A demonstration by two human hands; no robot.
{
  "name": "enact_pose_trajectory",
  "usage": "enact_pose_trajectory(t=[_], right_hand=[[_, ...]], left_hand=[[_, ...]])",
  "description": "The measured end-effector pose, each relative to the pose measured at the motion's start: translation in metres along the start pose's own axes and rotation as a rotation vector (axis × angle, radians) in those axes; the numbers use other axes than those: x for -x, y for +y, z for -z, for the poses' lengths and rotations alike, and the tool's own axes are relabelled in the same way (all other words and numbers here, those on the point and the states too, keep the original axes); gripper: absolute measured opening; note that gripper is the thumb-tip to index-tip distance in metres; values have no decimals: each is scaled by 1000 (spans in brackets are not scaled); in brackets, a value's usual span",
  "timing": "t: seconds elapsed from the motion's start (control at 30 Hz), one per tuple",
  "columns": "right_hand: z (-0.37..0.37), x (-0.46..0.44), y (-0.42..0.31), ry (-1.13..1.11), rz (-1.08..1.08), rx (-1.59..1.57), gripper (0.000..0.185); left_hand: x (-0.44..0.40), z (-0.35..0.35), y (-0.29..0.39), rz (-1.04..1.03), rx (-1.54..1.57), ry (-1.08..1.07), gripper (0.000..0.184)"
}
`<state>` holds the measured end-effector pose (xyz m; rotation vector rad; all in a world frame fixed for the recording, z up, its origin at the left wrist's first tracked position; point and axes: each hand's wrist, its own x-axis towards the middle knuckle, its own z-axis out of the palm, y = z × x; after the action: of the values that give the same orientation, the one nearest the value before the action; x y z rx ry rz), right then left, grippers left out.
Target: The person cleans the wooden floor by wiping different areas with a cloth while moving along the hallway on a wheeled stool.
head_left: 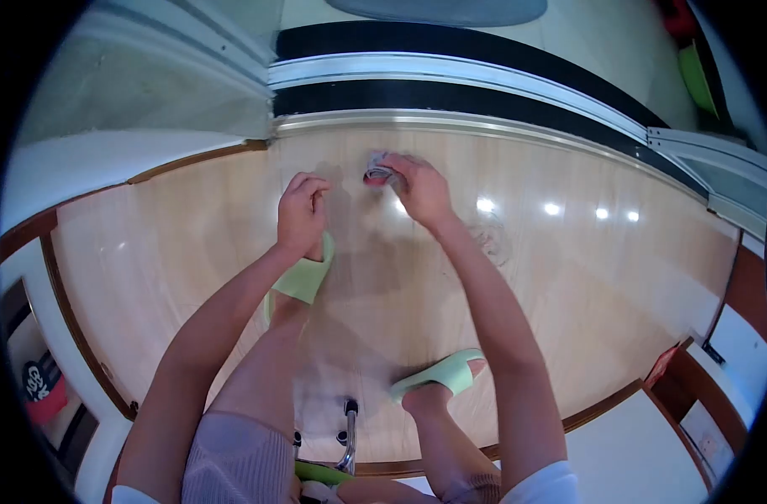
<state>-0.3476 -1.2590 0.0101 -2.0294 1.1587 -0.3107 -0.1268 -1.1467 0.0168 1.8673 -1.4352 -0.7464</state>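
My right hand (421, 189) pinches a small crumpled grey-and-red item (377, 170) low over the wooden floor; its exact kind is too small and blurred to tell. My left hand (303, 210) is to its left, above my left foot, with its fingers curled in and nothing visible between them. A gap of floor separates the two hands. Below my left hand is a pale green slipper (303, 277) on my foot. The other green slipper (442, 376) is on my right foot, farther back.
A metal door track (450, 74) with dark strips runs across the far side, between glass door panels (139, 92). Beyond it lies a grey mat (450, 8). A chrome chair leg with a caster (350, 412) stands between my feet. White cabinets (635, 445) edge the floor.
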Motion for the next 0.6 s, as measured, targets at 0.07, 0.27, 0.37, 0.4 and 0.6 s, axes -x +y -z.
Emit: enact_pose_trajectory(t=[0.07, 0.27, 0.37, 0.4, 0.6], right_hand=[[5, -15, 1, 115, 61, 20, 42], [-18, -2, -9, 65, 131, 100, 48], [-10, -1, -18, -209, 152, 26, 51], [-5, -3, -24, -281, 137, -4, 51], [-50, -92, -61, -103, 375, 24, 50]], left_hand=[[7, 14, -5, 58, -22, 30, 20], [22, 30, -26, 135, 23, 132, 19], [24, 38, -29, 95, 49, 140, 20], [26, 40, -29, 95, 51, 130, 20], [37, 48, -24, 70, 31, 5, 22]])
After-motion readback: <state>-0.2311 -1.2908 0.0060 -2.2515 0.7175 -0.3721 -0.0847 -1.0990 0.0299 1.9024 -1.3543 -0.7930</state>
